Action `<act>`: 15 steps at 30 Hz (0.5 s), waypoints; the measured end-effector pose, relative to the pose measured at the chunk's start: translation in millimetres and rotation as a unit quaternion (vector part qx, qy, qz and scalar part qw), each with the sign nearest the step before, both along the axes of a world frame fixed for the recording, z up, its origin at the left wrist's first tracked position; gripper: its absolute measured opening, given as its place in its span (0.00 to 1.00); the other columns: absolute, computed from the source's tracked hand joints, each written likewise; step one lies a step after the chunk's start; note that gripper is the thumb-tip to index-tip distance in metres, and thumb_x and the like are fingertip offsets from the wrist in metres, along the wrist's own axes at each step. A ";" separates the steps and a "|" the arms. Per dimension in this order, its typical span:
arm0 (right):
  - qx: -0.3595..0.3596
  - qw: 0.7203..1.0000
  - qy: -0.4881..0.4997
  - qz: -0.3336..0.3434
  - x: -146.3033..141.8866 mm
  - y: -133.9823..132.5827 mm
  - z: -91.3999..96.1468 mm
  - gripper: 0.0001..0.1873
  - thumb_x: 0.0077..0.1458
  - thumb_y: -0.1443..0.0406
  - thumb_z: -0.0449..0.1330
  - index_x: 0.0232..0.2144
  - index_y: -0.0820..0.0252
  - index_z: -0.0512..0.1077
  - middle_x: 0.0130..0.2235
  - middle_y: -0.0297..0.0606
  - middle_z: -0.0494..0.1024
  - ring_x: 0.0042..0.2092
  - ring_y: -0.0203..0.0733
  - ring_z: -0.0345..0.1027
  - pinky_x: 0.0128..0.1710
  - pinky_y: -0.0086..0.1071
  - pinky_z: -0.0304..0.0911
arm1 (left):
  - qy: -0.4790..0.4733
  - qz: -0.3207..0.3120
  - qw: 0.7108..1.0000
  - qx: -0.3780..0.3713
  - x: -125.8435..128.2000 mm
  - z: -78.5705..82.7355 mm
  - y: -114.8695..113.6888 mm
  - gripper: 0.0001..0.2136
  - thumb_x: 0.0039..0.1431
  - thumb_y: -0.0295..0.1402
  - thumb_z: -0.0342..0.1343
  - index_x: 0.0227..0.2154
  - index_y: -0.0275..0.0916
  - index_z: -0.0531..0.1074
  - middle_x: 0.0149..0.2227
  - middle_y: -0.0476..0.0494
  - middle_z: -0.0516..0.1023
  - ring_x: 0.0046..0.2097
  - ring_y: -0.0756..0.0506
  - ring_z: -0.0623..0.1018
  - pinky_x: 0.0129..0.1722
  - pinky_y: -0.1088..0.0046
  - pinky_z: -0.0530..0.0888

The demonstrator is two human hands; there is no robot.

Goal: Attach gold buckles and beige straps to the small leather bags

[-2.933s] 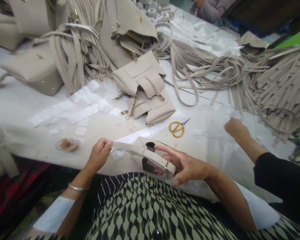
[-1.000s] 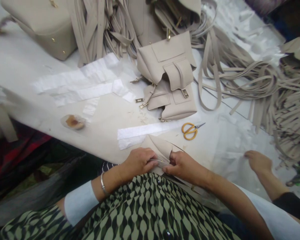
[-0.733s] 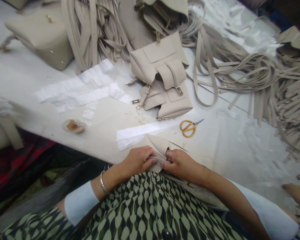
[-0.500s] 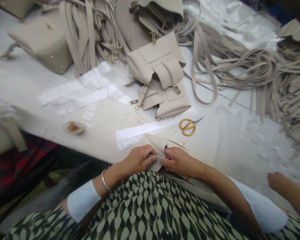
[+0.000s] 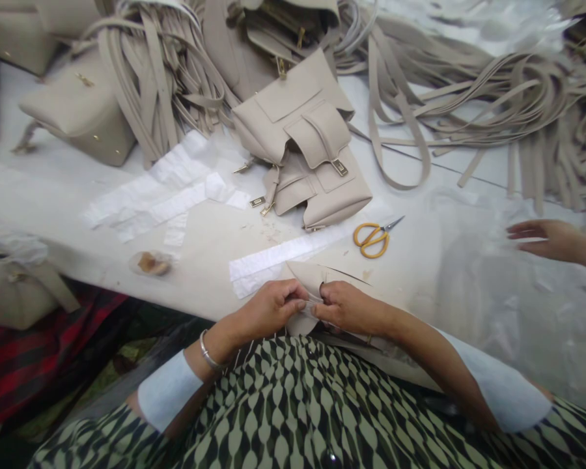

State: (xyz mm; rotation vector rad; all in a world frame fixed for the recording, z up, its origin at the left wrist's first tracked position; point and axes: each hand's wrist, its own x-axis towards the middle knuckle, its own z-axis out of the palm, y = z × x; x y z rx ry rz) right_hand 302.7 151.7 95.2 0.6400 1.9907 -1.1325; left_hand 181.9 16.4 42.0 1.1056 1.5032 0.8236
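Close to my body at the table edge, my left hand and my right hand face each other over a beige leather bag piece. Fingers of my left hand pinch a thin strip at its edge. My right hand is closed on the same piece, its thumb and forefinger near the left fingertips. My palms hide most of the piece. Beyond my hands lie yellow-handled scissors and a white paper strip.
Two beige bags with gold hardware lie ahead. Bundles of beige straps spread at the back. More white strips and a small brown lump sit left. Another person's hand reaches over clear plastic at right.
My hands stay on the bag piece, with small finger shifts. The other person's hand at right has moved up and opened over the plastic. The view has shifted slightly.
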 end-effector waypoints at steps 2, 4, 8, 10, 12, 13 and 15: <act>-0.017 1.000 0.004 -0.004 2.3 1.2 -2.6 0.13 0.56 0.65 0.52 0.21 0.64 0.65 0.20 0.38 0.73 0.21 0.34 0.64 0.22 0.26 0.51 | -0.001 -0.001 1.000 0.007 -0.9 -0.5 1.6 0.03 0.55 0.27 0.52 0.28 0.36 0.68 0.27 0.51 0.71 0.31 0.51 0.69 0.32 0.77 0.64; -0.027 1.000 0.016 0.002 4.9 2.1 -4.9 0.14 0.57 0.65 0.51 0.21 0.63 0.65 0.20 0.37 0.73 0.21 0.34 0.63 0.23 0.26 0.52 | 0.000 0.003 1.000 0.012 -1.5 -0.8 2.8 0.03 0.55 0.27 0.52 0.28 0.36 0.68 0.27 0.50 0.72 0.31 0.51 0.69 0.33 0.76 0.65; -0.009 0.998 0.045 0.036 9.6 1.1 -11.3 0.14 0.58 0.66 0.50 0.21 0.64 0.66 0.21 0.38 0.73 0.23 0.34 0.62 0.25 0.27 0.51 | -0.003 0.013 1.000 0.015 -1.3 -2.7 3.8 0.02 0.54 0.27 0.52 0.27 0.36 0.68 0.27 0.50 0.71 0.31 0.50 0.70 0.33 0.75 0.65; 0.025 0.997 0.059 0.049 11.5 -0.2 -15.3 0.15 0.58 0.66 0.50 0.21 0.64 0.66 0.21 0.38 0.71 0.24 0.35 0.60 0.25 0.27 0.51 | -0.003 0.021 1.000 0.020 -0.6 -5.3 3.1 0.02 0.54 0.27 0.52 0.27 0.36 0.67 0.27 0.50 0.70 0.31 0.50 0.69 0.33 0.75 0.65; 0.042 0.996 0.067 0.043 13.0 -0.9 -19.0 0.15 0.57 0.66 0.51 0.20 0.63 0.65 0.20 0.36 0.69 0.24 0.35 0.59 0.25 0.28 0.50 | -0.007 0.032 0.999 0.025 0.5 -9.3 1.5 0.02 0.54 0.27 0.52 0.27 0.36 0.67 0.27 0.50 0.69 0.31 0.50 0.69 0.33 0.75 0.65; 0.036 0.997 0.067 0.030 13.5 -0.9 -20.4 0.15 0.57 0.66 0.50 0.20 0.62 0.63 0.20 0.35 0.68 0.23 0.34 0.58 0.24 0.27 0.50 | -0.011 0.040 0.999 0.027 1.2 -11.5 0.5 0.02 0.54 0.27 0.53 0.27 0.36 0.67 0.27 0.50 0.69 0.31 0.50 0.68 0.33 0.75 0.65; 0.003 0.998 0.055 -0.008 14.3 -0.4 -22.4 0.16 0.57 0.66 0.50 0.18 0.61 0.61 0.18 0.33 0.66 0.22 0.34 0.59 0.23 0.26 0.50 | -0.027 0.058 0.998 0.028 3.0 -16.1 -1.4 0.02 0.54 0.28 0.53 0.27 0.36 0.66 0.27 0.51 0.68 0.31 0.51 0.68 0.32 0.76 0.65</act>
